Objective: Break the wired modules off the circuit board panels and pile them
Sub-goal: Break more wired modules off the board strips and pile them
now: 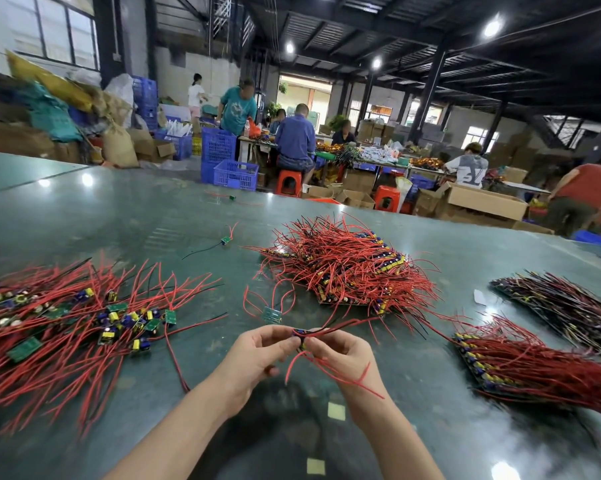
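While both pinch one module strip (301,334) above table (119,216), L hand (257,355) & R hand (340,355) fingers curled.

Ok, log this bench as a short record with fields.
Hands: left hand and right hand both pinch one small wired piece
Loose pile: separated modules, left on the table
Uncut stock: panel stacks centre, right, far right
Strays: single module just beyond the hands

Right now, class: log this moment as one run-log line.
left hand: pinches module | right hand: pinches module | wired module: held above table | loose pile: left | panels: right
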A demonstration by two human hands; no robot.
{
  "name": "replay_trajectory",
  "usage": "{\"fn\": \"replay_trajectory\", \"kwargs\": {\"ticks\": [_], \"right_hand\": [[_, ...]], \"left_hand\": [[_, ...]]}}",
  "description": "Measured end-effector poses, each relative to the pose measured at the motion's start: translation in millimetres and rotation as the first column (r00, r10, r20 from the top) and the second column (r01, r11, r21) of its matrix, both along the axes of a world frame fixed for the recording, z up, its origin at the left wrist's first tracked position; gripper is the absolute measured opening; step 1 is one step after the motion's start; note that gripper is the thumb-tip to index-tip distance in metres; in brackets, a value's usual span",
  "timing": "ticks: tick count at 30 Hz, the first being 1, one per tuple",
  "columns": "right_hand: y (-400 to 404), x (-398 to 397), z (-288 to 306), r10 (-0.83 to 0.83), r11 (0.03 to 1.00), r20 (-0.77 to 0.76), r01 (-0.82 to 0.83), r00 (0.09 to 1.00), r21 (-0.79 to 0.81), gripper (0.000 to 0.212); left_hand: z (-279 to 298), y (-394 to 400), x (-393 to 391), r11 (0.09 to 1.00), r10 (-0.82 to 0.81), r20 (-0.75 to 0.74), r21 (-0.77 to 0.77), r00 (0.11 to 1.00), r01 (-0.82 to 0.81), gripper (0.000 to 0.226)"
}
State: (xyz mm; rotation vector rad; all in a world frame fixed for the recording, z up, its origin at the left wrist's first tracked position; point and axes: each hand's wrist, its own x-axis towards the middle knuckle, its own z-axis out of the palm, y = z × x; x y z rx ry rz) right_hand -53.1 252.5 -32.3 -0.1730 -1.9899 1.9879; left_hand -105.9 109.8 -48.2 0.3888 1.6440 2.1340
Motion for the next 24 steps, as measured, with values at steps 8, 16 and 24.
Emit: {"fn": "replay_trajectory", "kwargs": {"ticks": [8,16,24], "right_hand": [[-3.3,-0.6,-0.8,-0.014,0.995,-0.002,0.015,1.0,0.101,0.025],[-5.5,-0.1,-1.9,-0.028,0.983,-0.005,0.028,1.0,0.182,0.03],[0.2,4.4,-0.8,0.083,0.993,0.039,-0.086,0.996,0.083,0.018]], "left_hand": [[0.6,-0.2,-0.1,0.996,0.027,-0.146,-0.081,0.989,-0.039,0.008],[0.3,-0.2,-0.1,0.992,0.014,-0.157,-0.12,0.987,-0.033,0.009],[2.6,-4.8,-5.0,0.995,-0.01,-0.082,-0.097,0.997,0.002,0.005]]}}
